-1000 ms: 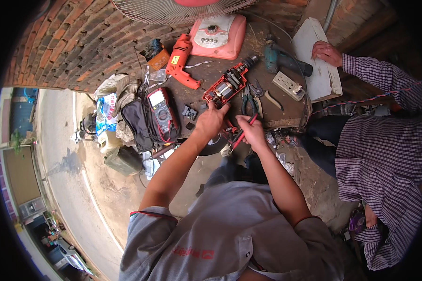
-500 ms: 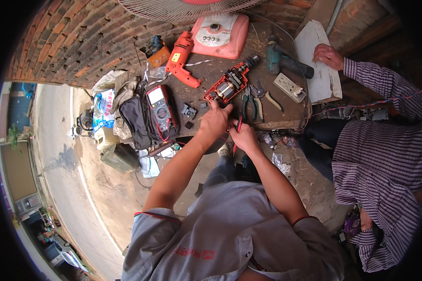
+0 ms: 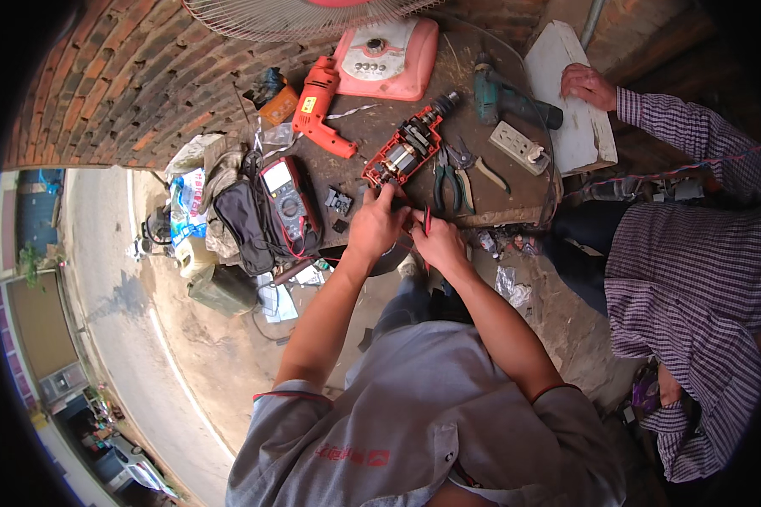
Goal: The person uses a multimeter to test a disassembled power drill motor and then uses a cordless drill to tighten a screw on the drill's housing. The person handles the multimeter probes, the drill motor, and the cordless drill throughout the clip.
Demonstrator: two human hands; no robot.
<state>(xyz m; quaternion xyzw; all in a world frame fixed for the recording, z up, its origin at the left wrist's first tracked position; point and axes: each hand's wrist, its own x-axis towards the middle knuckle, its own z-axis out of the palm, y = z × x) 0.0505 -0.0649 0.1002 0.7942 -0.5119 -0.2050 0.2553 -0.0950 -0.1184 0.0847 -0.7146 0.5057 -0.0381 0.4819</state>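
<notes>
At the cluttered table [image 3: 524,191], the view is cutting off a fan [image 3: 313,25]. On the tabletop an opened red drill [image 3: 404,156] is lying; the left hand [image 3: 377,224] is covering its rear end, and if it is pinching something, I cannot tell. The right hand [image 3: 440,243] is pinching a slim red tool [image 3: 427,221], partly hiding it.

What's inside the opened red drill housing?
Inside the drill housing, a motor and dark metal parts toward the chuck show. The left hand covers the rear end; whatever lies beneath it is hidden.
</notes>
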